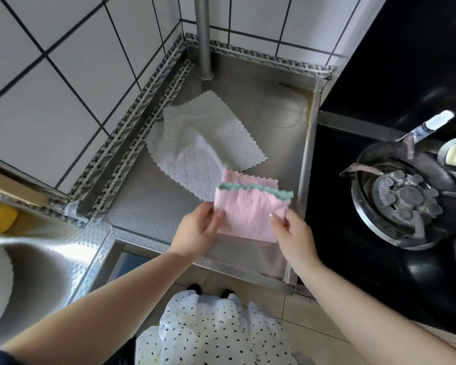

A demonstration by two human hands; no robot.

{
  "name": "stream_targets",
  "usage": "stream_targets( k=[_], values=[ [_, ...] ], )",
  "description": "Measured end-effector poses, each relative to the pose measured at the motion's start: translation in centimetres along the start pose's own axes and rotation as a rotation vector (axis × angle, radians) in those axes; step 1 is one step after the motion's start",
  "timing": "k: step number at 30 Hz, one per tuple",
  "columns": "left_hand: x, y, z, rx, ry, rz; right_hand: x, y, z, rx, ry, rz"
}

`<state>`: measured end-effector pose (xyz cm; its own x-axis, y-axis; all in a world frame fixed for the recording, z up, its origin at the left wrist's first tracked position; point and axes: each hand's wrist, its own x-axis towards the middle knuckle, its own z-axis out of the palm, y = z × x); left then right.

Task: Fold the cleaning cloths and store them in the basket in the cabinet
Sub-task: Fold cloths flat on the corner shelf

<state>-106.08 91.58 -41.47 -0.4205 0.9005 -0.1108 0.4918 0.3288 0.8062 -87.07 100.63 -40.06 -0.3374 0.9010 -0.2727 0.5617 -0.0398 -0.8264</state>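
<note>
1. the pink cloth [248, 209], green on its other side, is held just above the steel counter [148, 204], already doubled so a green edge shows along the top; the fold looks partway done.
2. the left hand [195, 230] pinches its near left corner and the right hand [292, 230] pinches its near right corner, likely keeping the layers lined up.
3. 2 pale cloths [208, 143] lie unfolded and overlapping behind it on the counter, probably waiting their turn.
4. no basket or cabinet is in view.
5. a sink [37, 275] lies to the left, a gas burner [403, 198] to the right.
</note>
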Motion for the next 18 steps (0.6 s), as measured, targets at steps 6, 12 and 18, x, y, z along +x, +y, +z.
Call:
stream_targets(
  k=[6,12,18],
  values=[
    [4.0,1.7,1.0,-0.097,0.038,-0.193,5.2,-1.3,1.3,-0.064,0.050,0.092],
    [5.7,1.3,1.6,0.007,0.003,-0.326,7.2,-1.2,1.5,-0.278,0.017,0.170],
    [6.3,0.7,1.7,0.112,-0.047,-0.370,7.3,-0.9,1.5,-0.392,-0.007,0.179]
  ],
)
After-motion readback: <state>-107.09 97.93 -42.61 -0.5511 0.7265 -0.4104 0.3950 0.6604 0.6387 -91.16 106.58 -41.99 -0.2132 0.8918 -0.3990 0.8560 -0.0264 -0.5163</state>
